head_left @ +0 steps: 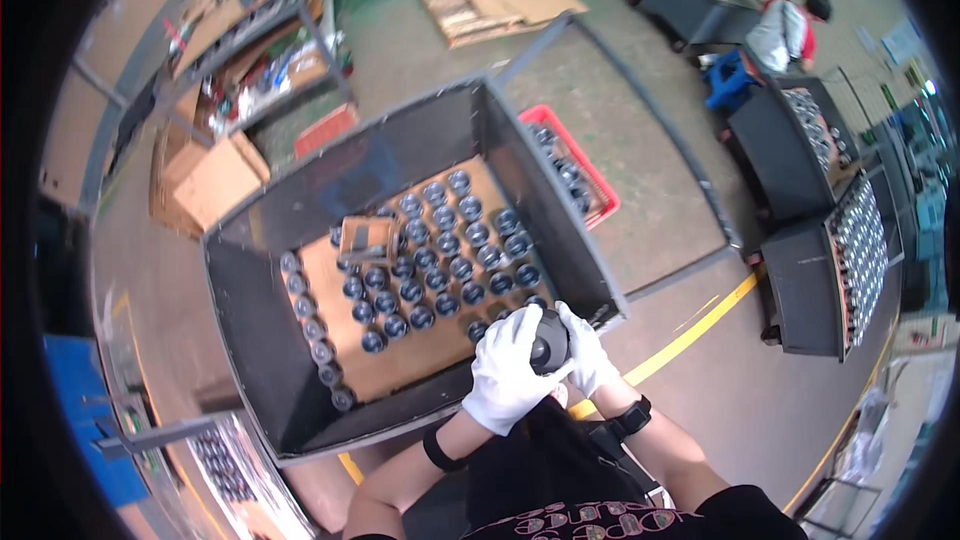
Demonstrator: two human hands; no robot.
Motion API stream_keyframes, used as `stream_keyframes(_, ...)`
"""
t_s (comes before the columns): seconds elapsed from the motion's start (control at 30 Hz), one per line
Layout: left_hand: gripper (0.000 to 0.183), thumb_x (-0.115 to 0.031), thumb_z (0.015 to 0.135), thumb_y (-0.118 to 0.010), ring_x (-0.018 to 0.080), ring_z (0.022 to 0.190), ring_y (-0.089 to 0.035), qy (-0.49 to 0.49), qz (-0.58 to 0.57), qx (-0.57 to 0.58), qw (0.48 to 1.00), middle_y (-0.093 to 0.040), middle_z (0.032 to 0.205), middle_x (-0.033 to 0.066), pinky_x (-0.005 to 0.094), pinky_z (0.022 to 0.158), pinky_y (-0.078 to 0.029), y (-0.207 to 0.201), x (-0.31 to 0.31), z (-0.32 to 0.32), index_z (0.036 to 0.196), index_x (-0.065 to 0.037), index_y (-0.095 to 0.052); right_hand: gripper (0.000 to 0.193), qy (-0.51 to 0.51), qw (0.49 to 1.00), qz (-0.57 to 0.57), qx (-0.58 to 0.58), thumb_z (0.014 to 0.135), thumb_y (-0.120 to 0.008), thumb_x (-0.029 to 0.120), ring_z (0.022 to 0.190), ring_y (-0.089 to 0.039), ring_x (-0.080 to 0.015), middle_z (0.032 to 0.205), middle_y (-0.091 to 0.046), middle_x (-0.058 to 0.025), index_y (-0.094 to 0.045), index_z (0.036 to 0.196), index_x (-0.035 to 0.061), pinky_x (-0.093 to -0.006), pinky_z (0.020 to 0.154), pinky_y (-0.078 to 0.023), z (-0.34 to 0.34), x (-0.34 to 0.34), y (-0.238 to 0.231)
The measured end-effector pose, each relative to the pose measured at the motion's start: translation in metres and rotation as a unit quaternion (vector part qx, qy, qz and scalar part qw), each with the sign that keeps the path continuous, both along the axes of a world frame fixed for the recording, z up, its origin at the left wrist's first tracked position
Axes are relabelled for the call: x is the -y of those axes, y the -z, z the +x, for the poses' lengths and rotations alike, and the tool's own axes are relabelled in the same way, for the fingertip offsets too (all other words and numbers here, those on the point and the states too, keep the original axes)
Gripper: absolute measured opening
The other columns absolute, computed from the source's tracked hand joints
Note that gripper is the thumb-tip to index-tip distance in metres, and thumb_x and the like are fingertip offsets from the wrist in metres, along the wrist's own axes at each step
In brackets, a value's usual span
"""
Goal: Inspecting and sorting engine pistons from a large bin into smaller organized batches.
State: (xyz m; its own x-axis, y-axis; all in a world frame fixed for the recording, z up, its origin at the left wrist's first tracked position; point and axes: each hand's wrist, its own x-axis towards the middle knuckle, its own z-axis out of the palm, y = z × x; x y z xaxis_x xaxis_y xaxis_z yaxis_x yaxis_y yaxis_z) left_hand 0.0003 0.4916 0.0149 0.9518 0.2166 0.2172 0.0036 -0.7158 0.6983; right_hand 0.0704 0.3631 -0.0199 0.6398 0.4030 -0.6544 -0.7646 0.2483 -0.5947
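Note:
Both my hands wear white gloves and meet at the near right corner of a large dark metal bin (262, 360). Between them is a dark round part (551, 342) with a rounded knob on its face. My left hand (512, 368) wraps round its left side, and my right hand (588, 352) grips its right side. Inside the bin, rows of similar dark round metal parts (436, 280) stand on a brown cardboard sheet (325, 325). A small open cardboard box (368, 240) sits among them.
A red crate (570, 165) of parts stands against the bin's far right side. Grey carts (805, 285) full of parts line the right, where a person (785, 35) sits by a blue stool (730, 80). A cluttered shelf (250, 50) and a cardboard-covered pallet (500, 5) lie beyond.

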Motion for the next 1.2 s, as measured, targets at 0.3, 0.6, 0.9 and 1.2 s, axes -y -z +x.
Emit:
stream_keyframes(0.3, 0.049, -0.028, 0.091, -0.066, 0.0377, 0.106, -0.065, 0.172, 0.019, -0.132, 0.976, -0.065, 0.12, 0.0225, 0.0413, 0.093, -0.052, -0.085, 0.07, -0.017, 0.13, 0.0, -0.056, 0.023, 0.093, 0.973, 0.111, 0.18, 0.1, -0.06, 0.029, 0.092, -0.067, -0.0173, 0.101, -0.069, -0.0037, -0.063, 0.114, 0.0101, -0.0326, 0.084, -0.057, -0.039, 0.132, -0.107)
stream_keyframes(0.6, 0.043, -0.013, 0.088, -0.067, 0.0355, 0.099, -0.067, 0.267, -0.356, -0.043, 0.895, -0.069, 0.105, 0.021, 0.0377, 0.087, -0.053, -0.097, 0.134, -0.015, 0.126, 0.003, -0.055, 0.039, 0.11, 0.971, 0.195, 0.087, 0.103, -0.052, 0.036, 0.102, -0.065, -0.02, 0.12, -0.065, -0.0085, -0.057, 0.128, 0.0059, -0.0352, 0.092, -0.053, -0.076, 0.197, -0.132)
stream_keyframes(0.9, 0.024, -0.006, 0.093, -0.055, 0.0332, 0.093, -0.063, 0.179, -0.198, 0.111, 0.957, -0.065, 0.103, 0.0179, 0.0387, 0.085, -0.052, -0.144, 0.15, -0.022, 0.114, 0.003, -0.061, 0.082, -0.058, 0.846, 0.527, -0.058, 0.095, -0.045, 0.066, 0.09, -0.07, -0.0257, 0.116, -0.063, -0.0205, -0.045, 0.138, -0.0032, -0.0318, 0.069, -0.059, -0.109, 0.208, -0.158)
stream_keyframes(1.2, 0.042, -0.015, 0.105, -0.045, 0.019, 0.128, -0.051, 0.125, -0.329, 0.039, 0.935, -0.056, 0.135, 0.0117, 0.0302, 0.107, -0.04, -0.133, 0.16, -0.037, 0.146, -0.005, -0.043, 0.069, 0.042, 0.918, 0.371, 0.135, 0.098, -0.048, 0.057, 0.102, -0.066, -0.0281, 0.125, -0.06, -0.0188, -0.044, 0.141, 0.003, -0.0407, 0.083, -0.057, -0.09, 0.204, -0.154)
